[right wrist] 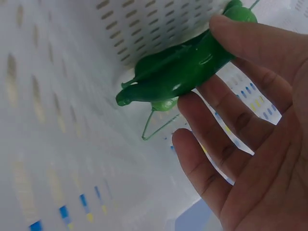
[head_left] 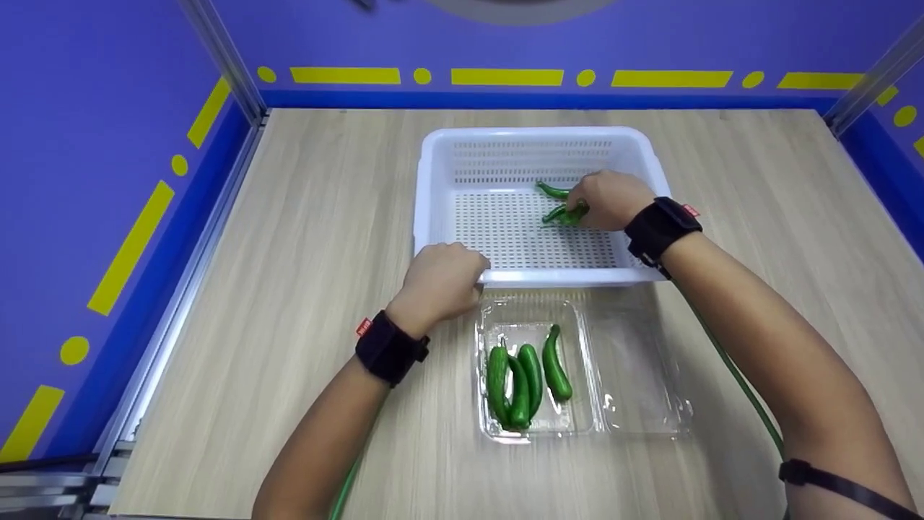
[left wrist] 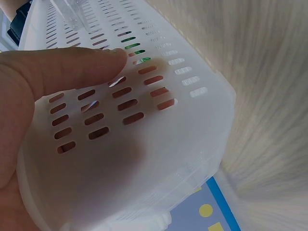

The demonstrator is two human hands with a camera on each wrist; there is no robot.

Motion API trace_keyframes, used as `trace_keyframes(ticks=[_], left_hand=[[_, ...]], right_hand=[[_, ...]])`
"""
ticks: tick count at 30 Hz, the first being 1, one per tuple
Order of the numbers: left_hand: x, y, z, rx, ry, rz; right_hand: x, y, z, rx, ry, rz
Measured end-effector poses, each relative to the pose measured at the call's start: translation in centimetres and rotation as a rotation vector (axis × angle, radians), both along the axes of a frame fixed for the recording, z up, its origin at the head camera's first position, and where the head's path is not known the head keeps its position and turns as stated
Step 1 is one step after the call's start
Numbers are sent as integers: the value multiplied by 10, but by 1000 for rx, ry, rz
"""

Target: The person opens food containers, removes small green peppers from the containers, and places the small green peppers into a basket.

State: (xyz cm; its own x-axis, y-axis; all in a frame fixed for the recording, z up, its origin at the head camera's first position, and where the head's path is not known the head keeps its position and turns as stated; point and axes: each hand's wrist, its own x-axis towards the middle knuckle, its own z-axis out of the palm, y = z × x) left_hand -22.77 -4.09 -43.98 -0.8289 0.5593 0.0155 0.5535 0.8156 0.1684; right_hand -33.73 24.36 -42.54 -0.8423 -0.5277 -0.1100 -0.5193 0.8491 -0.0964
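Observation:
My right hand (head_left: 613, 201) reaches into a white slotted plastic basket (head_left: 563, 276). In the right wrist view, its thumb and fingers pinch a glossy green pepper (right wrist: 192, 72), with other peppers close against it. One more green pepper (head_left: 552, 191) lies beside that hand, toward the basket's far wall. At the near-left corner, my left hand (head_left: 444, 282) grips the basket's rim. The left wrist view has the thumb (left wrist: 91, 70) flat on the slotted wall (left wrist: 183, 125), with the other fingers behind it, showing through the slots.
In front of the basket sits a hinged clear plastic box (head_left: 534, 436), its lid (head_left: 642, 375) folded out to the right. Several green peppers (head_left: 497, 383) lie in its left half. Blue panels (head_left: 505, 43) with yellow marks border the wooden table (head_left: 332, 217).

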Motion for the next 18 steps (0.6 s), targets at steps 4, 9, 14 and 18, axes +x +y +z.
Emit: trace_keyframes(ticks=[4, 9, 14, 18], left_hand=[[0, 0, -1, 1, 20, -6], [1, 0, -1, -2, 20, -3], [0, 0, -1, 7, 6, -4], [0, 0, -1, 10, 7, -6]], right_hand=[[-1, -1, -2, 13, -2, -7], [-3, -5, -1, 35, -27, -38], [-5, -9, -1, 47, -30, -23], [-7, -11, -3, 51, -38, -21]])
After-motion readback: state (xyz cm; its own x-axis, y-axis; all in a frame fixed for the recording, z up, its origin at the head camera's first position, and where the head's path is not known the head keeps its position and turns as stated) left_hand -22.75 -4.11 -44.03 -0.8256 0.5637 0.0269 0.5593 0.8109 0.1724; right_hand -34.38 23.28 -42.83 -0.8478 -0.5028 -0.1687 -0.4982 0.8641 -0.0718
